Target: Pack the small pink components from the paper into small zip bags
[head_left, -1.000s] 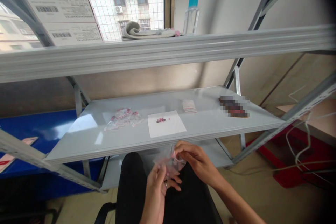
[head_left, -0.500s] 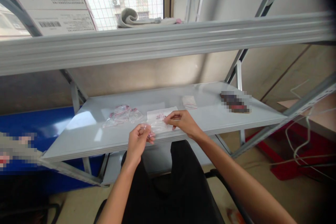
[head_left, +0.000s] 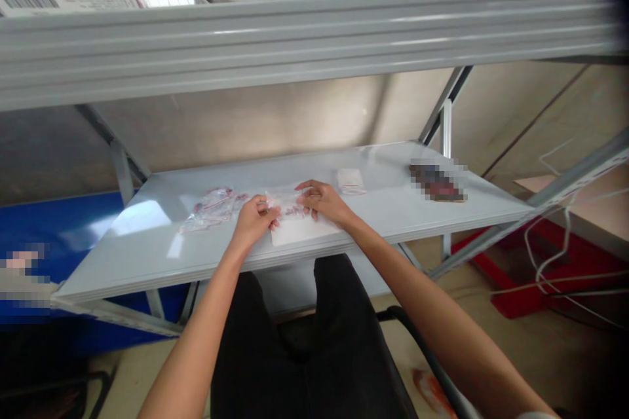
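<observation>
A grey steel shelf [head_left: 393,209] is spanning the view, and a person's arms [head_left: 194,347] are reaching out over its front edge. The hands have moved up from above the lap and are now working on the shelf, holding a small clear zip bag [head_left: 282,200] over the upper part of a white paper sheet [head_left: 297,230], just beside a heap of red-marked bags [head_left: 213,208]. The left hand [head_left: 253,222] and right hand [head_left: 324,203] are each keeping a narrow pinching grip on the bag, while tiny red bits [head_left: 295,211] are showing near it.
</observation>
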`<state>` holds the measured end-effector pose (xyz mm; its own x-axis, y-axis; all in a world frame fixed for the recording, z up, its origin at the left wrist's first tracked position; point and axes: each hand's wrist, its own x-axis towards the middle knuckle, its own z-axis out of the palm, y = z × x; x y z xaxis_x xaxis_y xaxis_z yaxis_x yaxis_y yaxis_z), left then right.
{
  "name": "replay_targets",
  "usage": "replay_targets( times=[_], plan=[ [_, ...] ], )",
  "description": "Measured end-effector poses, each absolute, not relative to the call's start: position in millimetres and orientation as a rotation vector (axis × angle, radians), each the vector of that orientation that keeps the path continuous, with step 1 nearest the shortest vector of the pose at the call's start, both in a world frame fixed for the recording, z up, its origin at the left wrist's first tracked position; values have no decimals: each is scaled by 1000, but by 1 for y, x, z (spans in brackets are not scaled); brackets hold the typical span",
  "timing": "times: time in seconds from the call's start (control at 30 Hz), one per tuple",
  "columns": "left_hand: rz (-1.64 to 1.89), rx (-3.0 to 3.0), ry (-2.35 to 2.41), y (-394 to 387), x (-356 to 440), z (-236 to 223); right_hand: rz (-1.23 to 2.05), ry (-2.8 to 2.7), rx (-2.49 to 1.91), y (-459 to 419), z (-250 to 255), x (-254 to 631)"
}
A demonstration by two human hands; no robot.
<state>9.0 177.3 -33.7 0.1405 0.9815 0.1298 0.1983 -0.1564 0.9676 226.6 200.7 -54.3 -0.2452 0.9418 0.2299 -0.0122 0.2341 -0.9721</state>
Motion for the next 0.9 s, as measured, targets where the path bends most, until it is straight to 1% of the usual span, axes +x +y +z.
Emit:
replay_targets(
  times=[0.33, 0.63, 0.9],
  plan=[
    [1158, 1671, 1237, 196, 10, -31, 1168, -1437, -891, 217, -75, 239],
    [1236, 1742, 1291, 203, 15, -30, 1158, -1430, -902, 220, -80, 241],
    [1292, 1729, 1243, 205, 20, -28, 1177, -1395, -910, 222, -77, 240]
  ],
)
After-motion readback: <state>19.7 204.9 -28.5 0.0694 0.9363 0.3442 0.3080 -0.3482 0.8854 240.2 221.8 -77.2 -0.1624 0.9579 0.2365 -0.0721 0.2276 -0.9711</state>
